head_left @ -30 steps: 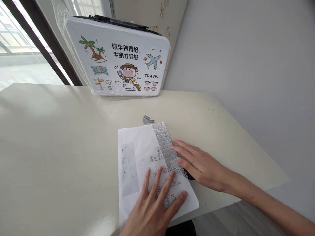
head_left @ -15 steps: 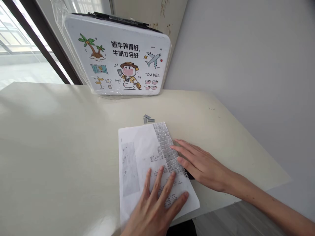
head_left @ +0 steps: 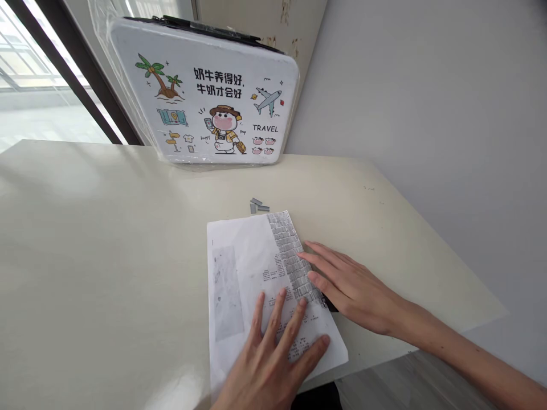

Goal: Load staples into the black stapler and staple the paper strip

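Note:
A white printed sheet of paper (head_left: 239, 267) lies on the cream table (head_left: 106, 239) near its front edge. Along the sheet's right edge runs a band of several small grey staple strips (head_left: 290, 256) in rows. My left hand (head_left: 273, 359) rests flat on the lower part of the sheet, fingers spread. My right hand (head_left: 346, 285) lies flat at the sheet's right edge, its fingertips touching the staple strips. A small dark object (head_left: 330, 304) peeks out under my right hand; I cannot tell what it is.
Two loose staple strips (head_left: 257, 205) lie just beyond the sheet. A white cartoon-printed case (head_left: 205, 91) in plastic wrap stands upright at the table's back against the wall. A window is at the left; the table's right edge drops to a grey floor.

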Motion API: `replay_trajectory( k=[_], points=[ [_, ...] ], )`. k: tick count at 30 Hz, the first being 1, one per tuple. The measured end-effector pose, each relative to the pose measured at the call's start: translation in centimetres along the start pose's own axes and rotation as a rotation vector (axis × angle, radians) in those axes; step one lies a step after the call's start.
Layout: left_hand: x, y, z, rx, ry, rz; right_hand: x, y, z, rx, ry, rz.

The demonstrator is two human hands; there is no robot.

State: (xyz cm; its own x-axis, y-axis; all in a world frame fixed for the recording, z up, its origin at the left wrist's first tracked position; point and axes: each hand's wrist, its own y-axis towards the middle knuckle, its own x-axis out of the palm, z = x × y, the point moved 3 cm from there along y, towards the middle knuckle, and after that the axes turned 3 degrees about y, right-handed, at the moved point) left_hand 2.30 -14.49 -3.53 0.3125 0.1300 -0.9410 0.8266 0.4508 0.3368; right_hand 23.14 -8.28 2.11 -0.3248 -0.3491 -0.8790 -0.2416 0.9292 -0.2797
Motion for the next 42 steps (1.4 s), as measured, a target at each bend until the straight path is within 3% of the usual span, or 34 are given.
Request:
replay_trajectory(
  k=[16, 32, 42],
  points=[
    [0.2, 0.0, 0.0, -0.005, 0.01, 0.025, 1.1, 0.4, -0.8, -0.044, -0.19, 0.085],
    [0.2, 0.2, 0.0, -0.045, 0.01, 0.06, -0.6, -0.3, -0.3, -0.019, 0.026, 0.024],
    [0.3, 0.2, 0.1, -0.035, 0.013, 0.042, 0.4, 0.0, -0.2, -0.009, -0.026, 0.017]
  ],
)
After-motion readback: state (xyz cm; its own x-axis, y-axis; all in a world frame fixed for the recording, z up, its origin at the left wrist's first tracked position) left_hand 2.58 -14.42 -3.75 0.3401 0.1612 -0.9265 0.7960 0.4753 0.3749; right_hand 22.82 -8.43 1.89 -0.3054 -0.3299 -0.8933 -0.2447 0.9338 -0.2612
